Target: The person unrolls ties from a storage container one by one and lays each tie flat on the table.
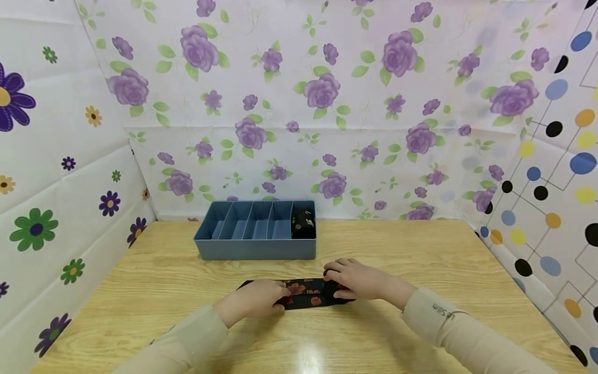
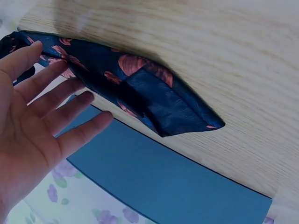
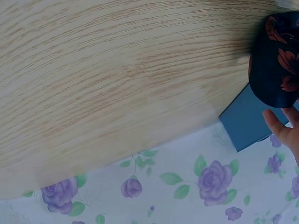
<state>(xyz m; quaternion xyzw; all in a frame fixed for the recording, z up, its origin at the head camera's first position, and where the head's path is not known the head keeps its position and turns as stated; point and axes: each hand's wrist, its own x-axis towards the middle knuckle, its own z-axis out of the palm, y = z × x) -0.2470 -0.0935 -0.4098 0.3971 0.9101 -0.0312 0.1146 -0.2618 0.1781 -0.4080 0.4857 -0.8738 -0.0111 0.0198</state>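
In the lower middle of the head view, a dark floral tie (image 1: 306,288) is lying across the wooden table (image 1: 140,291), showing reddish-orange flowers. The left hand (image 1: 259,298) is resting over its left part. In the left wrist view, these fingers are spreading apart, almost straight, and their tips are reaching over the edge of the tie; whether they are pressing on it, I cannot tell. The pointed end of the tie is extending toward the right of that view, with its fold gaping a little.

The right hand (image 1: 357,279) is gripping the thick, rolled end of the tie, at the right of the lower middle, with fingers bending over it. In the right wrist view, this roll is appearing at the upper right edge.

Above the tie, left of the centre, a blue-grey box (image 1: 254,249) is standing with five compartments. A dark patterned roll (image 1: 303,224) is sitting in its rightmost compartment. Behind, purple-flowered cloth (image 1: 280,104) is covering the wall.
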